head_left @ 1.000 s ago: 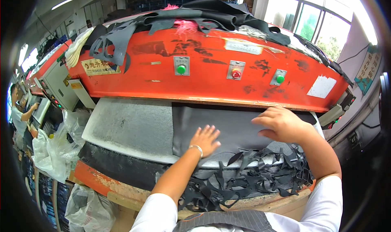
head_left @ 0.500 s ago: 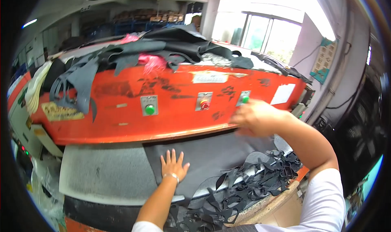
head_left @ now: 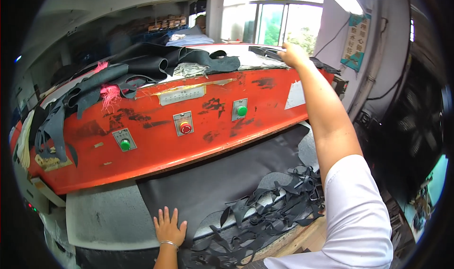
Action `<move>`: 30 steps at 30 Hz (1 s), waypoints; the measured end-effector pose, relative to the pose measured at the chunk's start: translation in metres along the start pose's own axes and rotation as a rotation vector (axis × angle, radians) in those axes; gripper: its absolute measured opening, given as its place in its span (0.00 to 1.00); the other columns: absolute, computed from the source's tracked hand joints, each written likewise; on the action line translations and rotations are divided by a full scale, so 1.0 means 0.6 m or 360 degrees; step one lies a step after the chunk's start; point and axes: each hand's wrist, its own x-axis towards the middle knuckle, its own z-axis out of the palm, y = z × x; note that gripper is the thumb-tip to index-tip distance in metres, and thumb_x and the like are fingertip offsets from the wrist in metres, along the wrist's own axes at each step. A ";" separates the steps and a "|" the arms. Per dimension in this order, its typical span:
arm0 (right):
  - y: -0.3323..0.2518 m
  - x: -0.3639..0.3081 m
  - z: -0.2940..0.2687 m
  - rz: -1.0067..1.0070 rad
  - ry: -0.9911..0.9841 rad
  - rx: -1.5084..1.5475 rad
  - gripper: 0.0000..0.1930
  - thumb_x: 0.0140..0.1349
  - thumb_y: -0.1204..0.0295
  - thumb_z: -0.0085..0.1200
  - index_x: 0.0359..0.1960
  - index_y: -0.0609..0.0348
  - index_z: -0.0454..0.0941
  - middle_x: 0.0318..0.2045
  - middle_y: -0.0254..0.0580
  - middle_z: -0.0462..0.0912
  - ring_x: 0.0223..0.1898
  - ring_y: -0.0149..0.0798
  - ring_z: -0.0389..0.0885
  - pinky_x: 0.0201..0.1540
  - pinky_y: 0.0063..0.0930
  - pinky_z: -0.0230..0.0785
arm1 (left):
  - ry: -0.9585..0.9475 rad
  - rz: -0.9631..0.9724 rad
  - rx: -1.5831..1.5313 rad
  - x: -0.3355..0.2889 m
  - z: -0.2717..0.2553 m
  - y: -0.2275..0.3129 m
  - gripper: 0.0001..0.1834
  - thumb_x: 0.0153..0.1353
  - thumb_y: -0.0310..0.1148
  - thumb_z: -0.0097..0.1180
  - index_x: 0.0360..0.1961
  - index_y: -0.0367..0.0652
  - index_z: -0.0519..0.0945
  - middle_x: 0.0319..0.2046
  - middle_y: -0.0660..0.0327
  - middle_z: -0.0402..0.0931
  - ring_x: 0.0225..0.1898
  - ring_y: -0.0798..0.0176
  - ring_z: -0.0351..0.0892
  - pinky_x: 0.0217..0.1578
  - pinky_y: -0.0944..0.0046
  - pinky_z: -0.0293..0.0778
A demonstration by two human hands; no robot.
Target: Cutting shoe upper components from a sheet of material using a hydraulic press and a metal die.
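Note:
My left hand (head_left: 170, 225) lies flat with fingers spread at the near left edge of a black leather-like sheet (head_left: 208, 169). This sheet rests on a grey board (head_left: 104, 212) under the front of a red machine (head_left: 156, 151). My right arm is stretched out past the machine's front, and my right hand (head_left: 294, 56) is at its top right edge. The fingers there are curled beside dark, thin-edged pieces (head_left: 267, 52); what they hold, if anything, cannot be made out.
On the machine's face sit a red knob (head_left: 185, 127), a green button (head_left: 242, 111) and another green button (head_left: 125, 144). Black offcuts (head_left: 189, 56) and pink string (head_left: 109, 94) drape over its top. Tangled black scraps (head_left: 265, 221) cover the near right. A fan (head_left: 411, 113) stands right.
My right hand has moved from beside the right green button up to the machine's top right edge. The view has turned right; my left hand stays flat on the sheet.

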 end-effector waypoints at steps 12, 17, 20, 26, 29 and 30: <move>0.177 0.186 0.113 -0.0454 -0.0160 -0.0188 0.19 0.64 0.58 0.50 0.43 0.64 0.77 0.38 0.60 0.81 0.45 0.56 0.79 0.48 0.46 0.68 | 0.0112 -0.0484 0.0023 -0.165 0.017 0.090 0.34 0.62 0.58 0.47 0.68 0.61 0.63 0.71 0.49 0.46 0.73 0.46 0.41 0.69 0.41 0.35; 0.256 0.271 0.144 -0.0358 -0.0086 -0.0185 0.18 0.61 0.60 0.53 0.39 0.67 0.80 0.39 0.65 0.81 0.45 0.60 0.80 0.49 0.47 0.69 | 0.0149 -0.0522 0.0011 -0.192 0.048 0.109 0.39 0.63 0.58 0.46 0.70 0.52 0.56 0.72 0.48 0.43 0.73 0.46 0.38 0.68 0.40 0.36; 0.273 0.261 0.157 -0.0270 0.0236 -0.0066 0.19 0.63 0.59 0.51 0.42 0.65 0.80 0.40 0.63 0.81 0.46 0.59 0.79 0.49 0.47 0.69 | 0.0136 -0.0523 0.0027 -0.193 0.051 0.115 0.39 0.63 0.58 0.45 0.71 0.51 0.56 0.72 0.48 0.42 0.73 0.46 0.38 0.68 0.40 0.36; 0.347 0.126 0.060 -0.0031 0.0600 0.0653 0.19 0.68 0.58 0.47 0.50 0.60 0.78 0.39 0.52 0.82 0.44 0.50 0.79 0.48 0.37 0.69 | 0.0052 -0.0453 0.0000 -0.193 0.026 0.103 0.38 0.64 0.57 0.45 0.71 0.52 0.56 0.72 0.49 0.43 0.73 0.47 0.38 0.68 0.39 0.36; 0.459 -0.004 -0.045 -0.1029 0.0592 0.0048 0.18 0.68 0.62 0.49 0.52 0.63 0.76 0.43 0.45 0.76 0.42 0.36 0.75 0.48 0.25 0.65 | 0.0110 -0.0325 -0.0104 -0.180 0.016 0.097 0.34 0.64 0.54 0.46 0.67 0.51 0.62 0.70 0.52 0.50 0.72 0.49 0.43 0.68 0.40 0.35; 0.448 -0.070 -0.061 -0.1013 0.0562 0.0169 0.20 0.68 0.64 0.50 0.55 0.66 0.72 0.45 0.45 0.74 0.44 0.36 0.73 0.50 0.26 0.64 | 0.0170 -0.0292 -0.0130 -0.180 0.008 0.097 0.31 0.63 0.52 0.48 0.64 0.50 0.68 0.68 0.53 0.57 0.71 0.51 0.49 0.68 0.40 0.36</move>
